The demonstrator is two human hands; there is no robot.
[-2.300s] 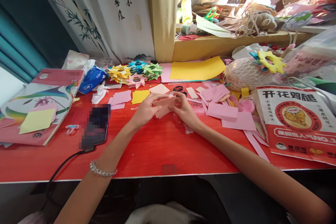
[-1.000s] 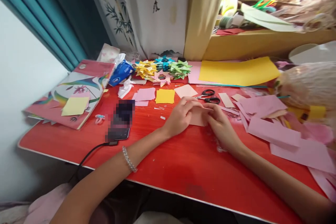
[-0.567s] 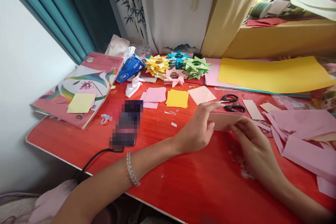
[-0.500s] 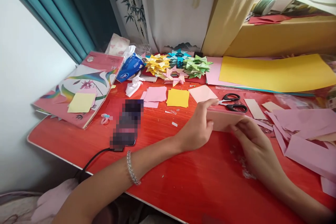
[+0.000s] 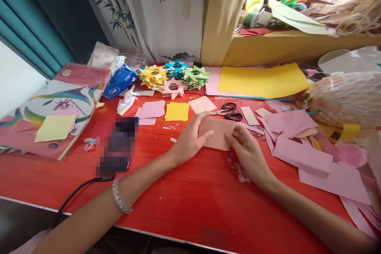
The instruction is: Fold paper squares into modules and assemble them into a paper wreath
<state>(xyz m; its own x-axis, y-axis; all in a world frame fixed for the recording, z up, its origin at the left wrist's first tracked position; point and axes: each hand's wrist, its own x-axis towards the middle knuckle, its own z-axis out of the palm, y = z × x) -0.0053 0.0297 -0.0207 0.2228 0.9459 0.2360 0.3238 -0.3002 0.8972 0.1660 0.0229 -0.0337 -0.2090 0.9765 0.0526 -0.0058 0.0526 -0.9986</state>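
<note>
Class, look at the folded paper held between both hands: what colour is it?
Pale pink. The folded paper shows plainly in the head view, between the left hand and right hand.

We note black-handled scissors (image 5: pixel 229 112) on the red table (image 5: pixel 184 202), just beyond the work. Folded paper stars (image 5: pixel 174 77) in yellow, teal, green and pink cluster at the back. A large yellow sheet (image 5: pixel 262 81) lies right of them. Pink offcuts (image 5: pixel 300 154) pile at the right. A paper pack (image 5: pixel 56 107) and blue tissue packet (image 5: pixel 120 81) sit left.
</note>
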